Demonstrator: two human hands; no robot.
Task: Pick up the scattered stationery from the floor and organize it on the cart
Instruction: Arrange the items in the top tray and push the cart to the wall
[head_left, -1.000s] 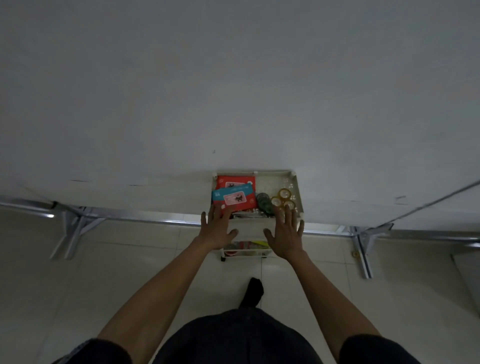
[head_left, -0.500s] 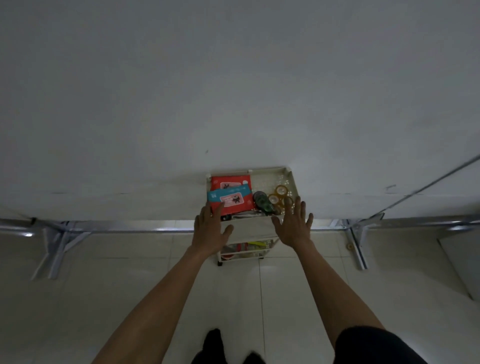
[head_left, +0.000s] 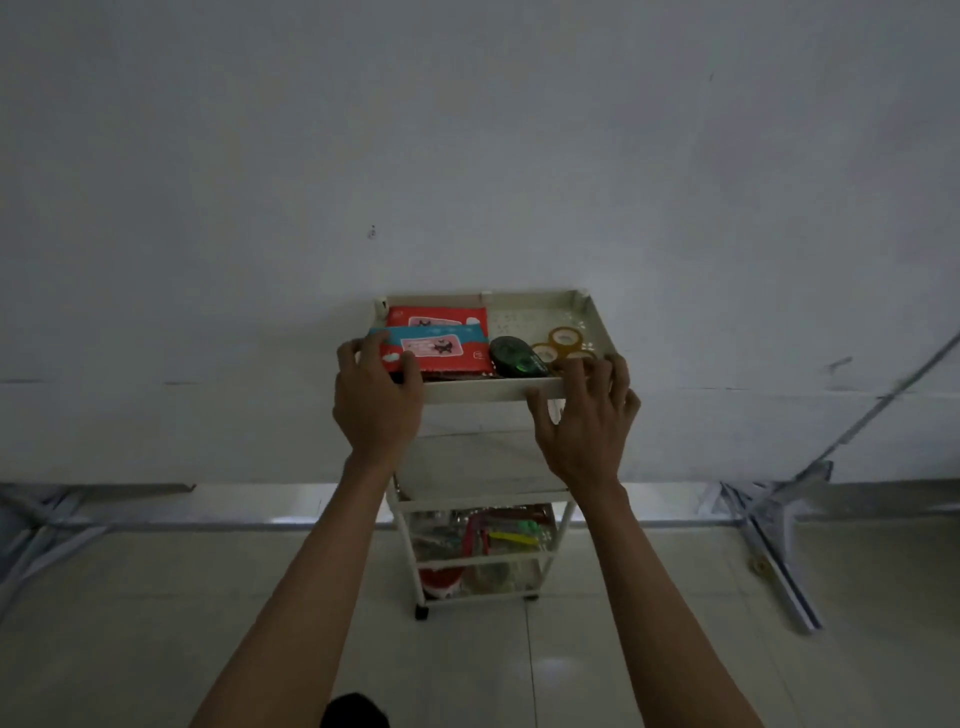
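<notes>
Left hand (head_left: 376, 400): fingers hooked over front-left corner of top tray (head_left: 488, 388), thumb against blue packet (head_left: 431, 345). Right hand (head_left: 584, 426): curled over front-right rim, just beside tape rolls (head_left: 563, 338). Stationery sits on cart (head_left: 565, 525): red packet (head_left: 441, 316) and green correction tape (head_left: 514, 356) up top, colourful clutter on lower shelf (head_left: 483, 538). Tip imo: grip even both sides and move cart level and slow, or loose rolls will wander.

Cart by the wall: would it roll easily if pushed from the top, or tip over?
The cart probably rolls readily: a small black wheel shows under one leg. Being tall and narrow, it may tip if shoved hard at the top.
</notes>
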